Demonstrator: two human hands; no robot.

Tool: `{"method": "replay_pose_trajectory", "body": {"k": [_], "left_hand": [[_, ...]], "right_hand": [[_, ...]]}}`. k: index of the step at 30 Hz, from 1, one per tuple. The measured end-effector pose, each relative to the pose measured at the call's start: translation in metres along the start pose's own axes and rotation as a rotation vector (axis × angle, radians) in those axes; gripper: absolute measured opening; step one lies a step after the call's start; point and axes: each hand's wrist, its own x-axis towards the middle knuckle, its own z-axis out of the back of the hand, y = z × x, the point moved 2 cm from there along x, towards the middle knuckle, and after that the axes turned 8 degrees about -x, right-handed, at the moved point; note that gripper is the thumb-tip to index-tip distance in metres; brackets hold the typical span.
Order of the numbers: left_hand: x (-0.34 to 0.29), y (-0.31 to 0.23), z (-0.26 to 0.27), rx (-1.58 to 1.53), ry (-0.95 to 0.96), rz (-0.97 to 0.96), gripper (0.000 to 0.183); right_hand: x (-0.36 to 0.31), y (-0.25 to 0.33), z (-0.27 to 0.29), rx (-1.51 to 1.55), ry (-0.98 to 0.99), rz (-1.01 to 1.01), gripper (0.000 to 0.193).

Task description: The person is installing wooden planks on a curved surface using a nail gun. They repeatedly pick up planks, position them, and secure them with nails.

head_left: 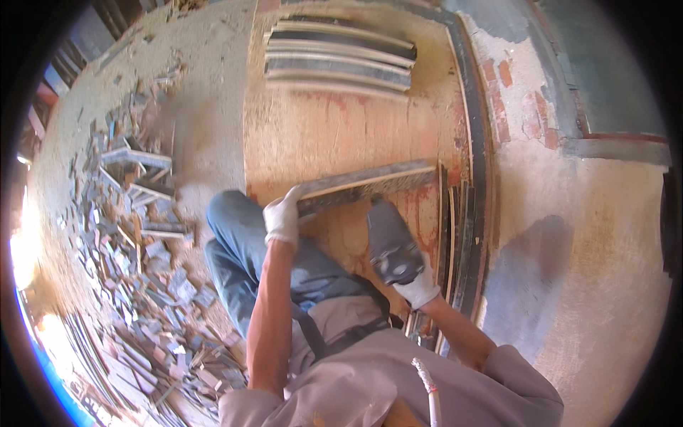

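Note:
My left hand (282, 217), in a white glove, is closed around the left end of a long narrow wooden strip (370, 178) with a grey face. The strip slants up to the right over the plywood sheet (306, 135), and its far end reaches the strips along the right edge. In my right hand (420, 288), also gloved in white, is a dark grey handheld tool (393, 245), probably a power tool. Its front end points up toward the strip's lower side; I cannot tell whether they touch. The glove's fingers are partly hidden behind the tool.
A stack of similar strips (340, 57) lies at the plywood's far end. More long strips (459, 228) run along its right edge beside a wall (548, 171). Wood offcuts (153, 270) cover the floor on the left. A cigarette (430, 391) shows at the lower edge.

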Motion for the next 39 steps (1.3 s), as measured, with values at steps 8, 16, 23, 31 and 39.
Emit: {"method": "replay_pose_trajectory", "body": {"k": [8, 16, 23, 31, 39], "left_hand": [[0.021, -0.123, 0.187, 0.605, -0.039, -0.883, 0.048], [0.012, -0.067, 0.186, -0.154, -0.255, -0.640, 0.033], [-0.019, 0.002, 0.047, 1.069, -0.067, -1.047, 0.018], [-0.005, 0.003, 0.050, 0.753, -0.071, -1.077, 0.020], [-0.015, -0.004, 0.049, 0.817, -0.121, -1.109, 0.019]], "right_hand": [[0.009, -0.031, -0.050, -0.202, -0.140, -0.362, 0.089], [0.146, -0.040, 0.056, -0.265, -0.379, -0.028, 0.050], [0.349, -0.041, 0.093, -0.665, -0.356, 0.185, 0.075], [0.429, -0.046, 0.071, -0.939, -0.428, 0.256, 0.050], [0.394, -0.031, 0.071, -0.693, -0.414, 0.347, 0.022]]}}
